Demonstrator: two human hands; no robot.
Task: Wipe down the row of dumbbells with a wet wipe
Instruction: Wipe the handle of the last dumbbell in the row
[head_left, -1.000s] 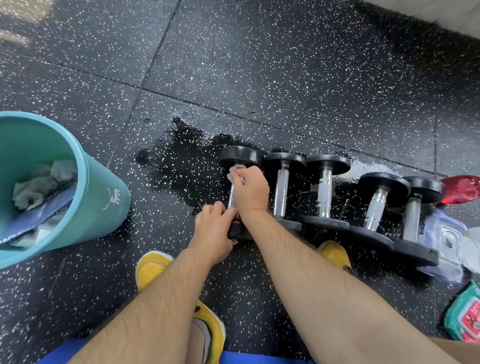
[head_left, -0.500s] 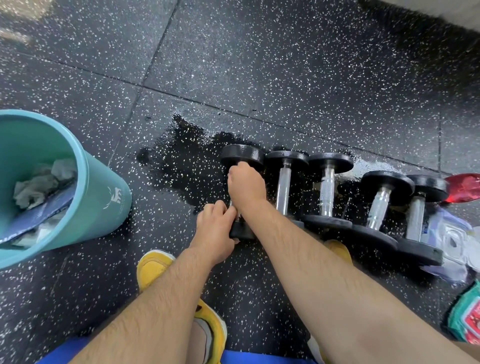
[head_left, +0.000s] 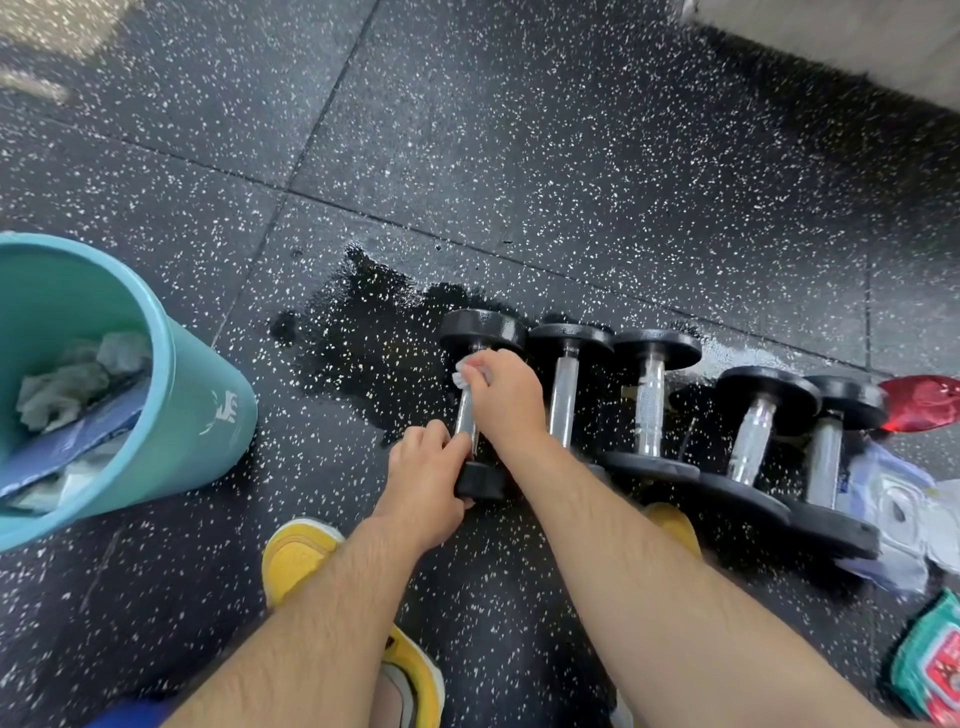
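Several black dumbbells with chrome handles lie side by side on the speckled rubber floor. My right hand is wrapped around the handle of the leftmost dumbbell near its far head, with a white wet wipe showing at the fingertips. My left hand grips the near end of that same dumbbell by its near black head. The other dumbbells lie to the right, untouched.
A teal bin with crumpled wipes and paper stands at left. A dark wet patch spreads left of the dumbbells. At right lie a wipes pack, a red object and a green packet. My yellow shoes are below.
My right hand slid up the handle toward the far head, then back a little, so the wipe shows again at its fingertips. My left hand kept hold of the near end.
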